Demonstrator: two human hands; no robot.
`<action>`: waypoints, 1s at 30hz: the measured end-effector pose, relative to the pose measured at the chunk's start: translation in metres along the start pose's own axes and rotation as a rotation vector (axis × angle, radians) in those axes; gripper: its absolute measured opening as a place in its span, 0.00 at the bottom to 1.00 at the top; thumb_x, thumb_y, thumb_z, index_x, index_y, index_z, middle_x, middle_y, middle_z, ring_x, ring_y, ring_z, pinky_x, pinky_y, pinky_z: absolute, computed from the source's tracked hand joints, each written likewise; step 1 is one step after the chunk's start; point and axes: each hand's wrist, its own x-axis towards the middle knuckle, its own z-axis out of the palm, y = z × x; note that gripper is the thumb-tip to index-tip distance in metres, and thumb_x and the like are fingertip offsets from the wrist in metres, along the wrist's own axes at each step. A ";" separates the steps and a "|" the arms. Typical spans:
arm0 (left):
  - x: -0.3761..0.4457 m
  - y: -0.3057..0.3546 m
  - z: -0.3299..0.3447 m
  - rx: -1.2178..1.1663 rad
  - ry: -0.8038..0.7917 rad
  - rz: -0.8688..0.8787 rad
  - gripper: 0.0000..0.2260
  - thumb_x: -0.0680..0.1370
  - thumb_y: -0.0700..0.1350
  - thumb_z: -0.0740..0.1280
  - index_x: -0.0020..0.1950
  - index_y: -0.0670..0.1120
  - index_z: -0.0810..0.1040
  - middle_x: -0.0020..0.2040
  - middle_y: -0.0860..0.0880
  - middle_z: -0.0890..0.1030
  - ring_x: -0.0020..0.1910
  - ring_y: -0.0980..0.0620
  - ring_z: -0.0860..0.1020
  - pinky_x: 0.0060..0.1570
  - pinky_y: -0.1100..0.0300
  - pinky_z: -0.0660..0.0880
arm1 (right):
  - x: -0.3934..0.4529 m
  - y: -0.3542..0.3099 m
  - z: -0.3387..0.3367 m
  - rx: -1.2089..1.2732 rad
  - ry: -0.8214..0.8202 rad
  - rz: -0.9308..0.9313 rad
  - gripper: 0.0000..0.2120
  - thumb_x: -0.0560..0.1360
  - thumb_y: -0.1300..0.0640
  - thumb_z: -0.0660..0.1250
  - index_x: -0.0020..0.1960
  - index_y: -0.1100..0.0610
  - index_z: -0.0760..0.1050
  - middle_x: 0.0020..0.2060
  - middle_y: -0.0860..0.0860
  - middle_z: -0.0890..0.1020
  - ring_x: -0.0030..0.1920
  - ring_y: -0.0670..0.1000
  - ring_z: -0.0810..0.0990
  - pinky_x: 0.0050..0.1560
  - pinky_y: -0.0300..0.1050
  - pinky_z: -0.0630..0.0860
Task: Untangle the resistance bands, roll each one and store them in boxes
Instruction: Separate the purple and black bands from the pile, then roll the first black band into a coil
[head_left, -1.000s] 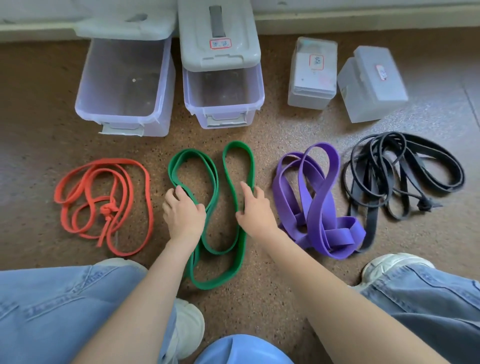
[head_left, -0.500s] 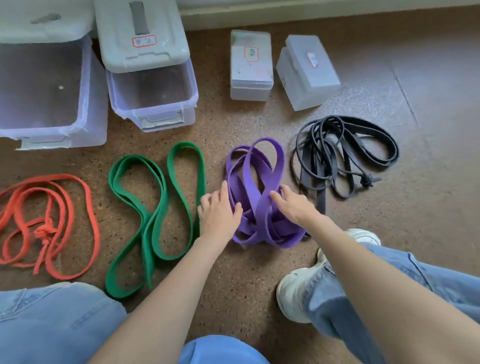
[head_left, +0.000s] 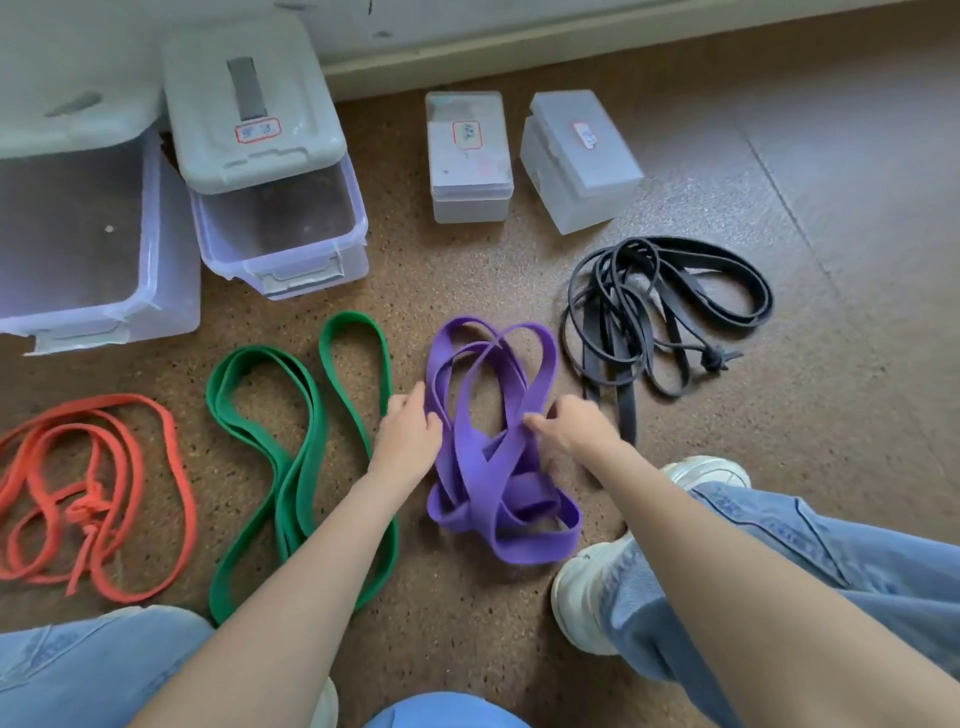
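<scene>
Floor (head_left: 467, 623), brown speckled, seen from above. Far left: orange band (head_left: 93, 499), thin, looped several times with a knot near its middle. Next: green band (head_left: 296, 452), flat, lying in two long loops, untwisted. Centre: purple band (head_left: 493, 452), widest of the four, folded over itself in crossing loops, bunched at the near end. Right: black band (head_left: 665, 312), narrow, coiled in many loops with a small knot on its right side.

Left hand (head_left: 408, 434) grips the left edge of the purple band, fingers curled round a strand. Right hand (head_left: 569, 426) pinches a strand on the right side; slightly blurred.

Behind: two large clear bins (head_left: 280, 218) with grey lids pushed back, then two small lidded boxes (head_left: 470, 156), each labelled.

Against half a second ago: both hands remain at the purple band, which has spread taller and wider between them. A second ago they were on the green band. Other bands unchanged.
</scene>
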 end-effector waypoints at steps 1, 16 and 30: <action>-0.001 0.004 -0.002 0.017 0.085 -0.004 0.23 0.80 0.40 0.56 0.75 0.41 0.57 0.72 0.40 0.62 0.69 0.39 0.64 0.66 0.50 0.60 | 0.002 -0.001 -0.007 0.059 0.123 -0.021 0.20 0.76 0.44 0.62 0.53 0.61 0.76 0.50 0.59 0.80 0.53 0.61 0.78 0.49 0.48 0.73; 0.013 0.072 0.016 0.319 0.167 0.275 0.24 0.78 0.41 0.58 0.74 0.45 0.59 0.74 0.46 0.62 0.71 0.45 0.61 0.69 0.52 0.54 | 0.033 0.044 -0.062 -0.313 0.499 0.008 0.11 0.77 0.64 0.58 0.59 0.61 0.69 0.65 0.59 0.62 0.62 0.64 0.65 0.56 0.57 0.70; -0.058 0.187 -0.096 -0.407 -0.017 0.631 0.47 0.66 0.54 0.76 0.76 0.53 0.50 0.76 0.50 0.58 0.74 0.52 0.56 0.71 0.51 0.56 | -0.152 -0.068 -0.245 0.328 0.212 -0.553 0.03 0.71 0.60 0.68 0.43 0.60 0.78 0.32 0.52 0.80 0.34 0.50 0.77 0.33 0.38 0.72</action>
